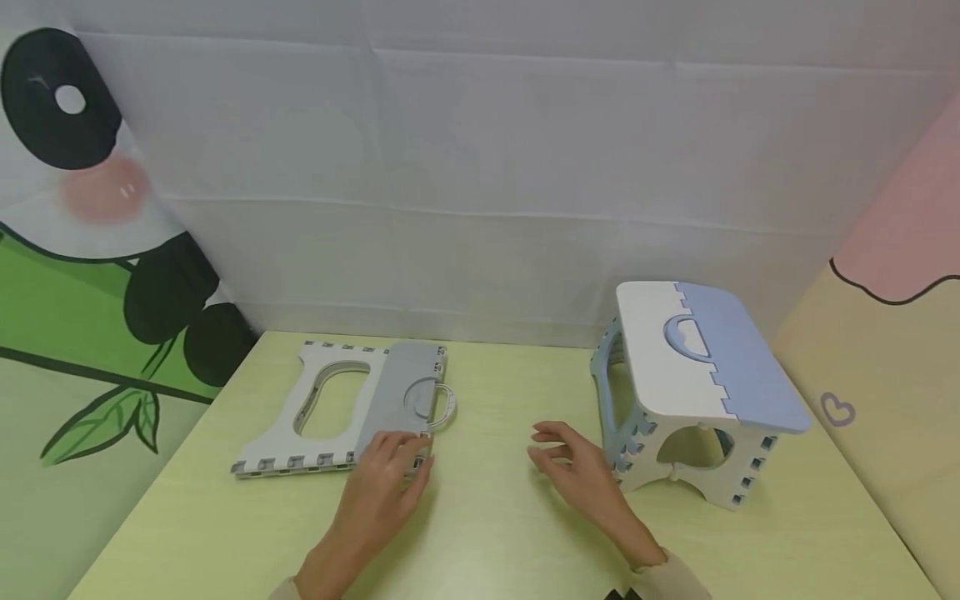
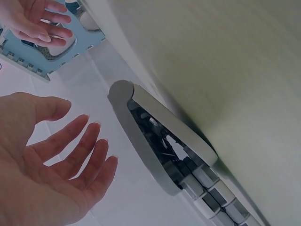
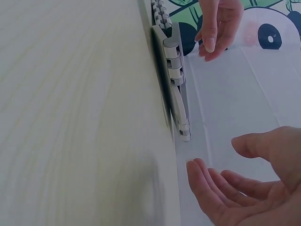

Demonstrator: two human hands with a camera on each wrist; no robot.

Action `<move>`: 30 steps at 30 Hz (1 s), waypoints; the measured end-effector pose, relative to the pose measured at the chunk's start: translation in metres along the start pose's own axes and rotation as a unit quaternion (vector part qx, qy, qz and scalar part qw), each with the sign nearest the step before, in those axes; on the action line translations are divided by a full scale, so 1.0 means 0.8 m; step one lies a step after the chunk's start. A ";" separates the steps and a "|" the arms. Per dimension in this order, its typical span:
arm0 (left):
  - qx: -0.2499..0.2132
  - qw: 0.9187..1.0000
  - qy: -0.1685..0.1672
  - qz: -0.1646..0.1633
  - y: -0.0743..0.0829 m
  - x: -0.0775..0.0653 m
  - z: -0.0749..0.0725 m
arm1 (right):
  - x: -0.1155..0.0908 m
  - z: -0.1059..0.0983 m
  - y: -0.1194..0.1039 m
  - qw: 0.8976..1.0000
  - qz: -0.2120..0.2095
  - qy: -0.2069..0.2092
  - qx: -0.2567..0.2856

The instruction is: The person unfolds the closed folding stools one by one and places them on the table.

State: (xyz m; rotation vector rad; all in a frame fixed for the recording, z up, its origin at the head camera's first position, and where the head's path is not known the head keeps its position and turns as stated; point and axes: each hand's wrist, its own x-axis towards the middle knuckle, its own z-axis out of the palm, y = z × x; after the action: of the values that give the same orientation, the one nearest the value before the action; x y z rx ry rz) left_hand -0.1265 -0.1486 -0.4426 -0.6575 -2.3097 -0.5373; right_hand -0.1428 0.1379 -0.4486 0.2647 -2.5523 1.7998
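Note:
A grey and white folding step stool (image 1: 384, 396) lies folded flat on the table, its small carry handle (image 1: 451, 406) sticking out on the right. Over its near right corner hovers my left hand (image 1: 378, 483); the left wrist view shows the relaxed fingers (image 2: 96, 160) apart from the stool's edge (image 2: 137, 141), with nothing held. My right hand (image 1: 581, 479) is above the table between the two stools, thumb and fingers spread and holding nothing. Just right of it stands a second stool (image 1: 660, 358), unfolded, with a white and blue top.
The pale yellow table (image 1: 480, 533) extends back to a white sheet (image 1: 480, 167) hung behind it. A panel with cartoon pictures (image 1: 97, 292) flanks the left side, and a pink and cream panel (image 1: 885, 350) the right.

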 end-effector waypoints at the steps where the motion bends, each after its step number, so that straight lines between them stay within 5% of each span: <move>1: -0.001 1.000 -0.001 -0.001 -0.001 0.000 -0.001 | 0.001 0.001 0.000 1.000 0.001 -0.001 -0.001; 30: 0.021 0.999 0.006 -0.033 -0.032 -0.012 -0.021 | 0.019 0.032 0.002 0.998 0.003 -0.053 0.037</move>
State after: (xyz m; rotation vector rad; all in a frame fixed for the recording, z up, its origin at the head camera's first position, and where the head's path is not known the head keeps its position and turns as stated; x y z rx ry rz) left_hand -0.1272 -0.1808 -0.4427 -0.5590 -2.3315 -0.5199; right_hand -0.1554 0.1127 -0.4569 0.3623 -2.5606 1.9350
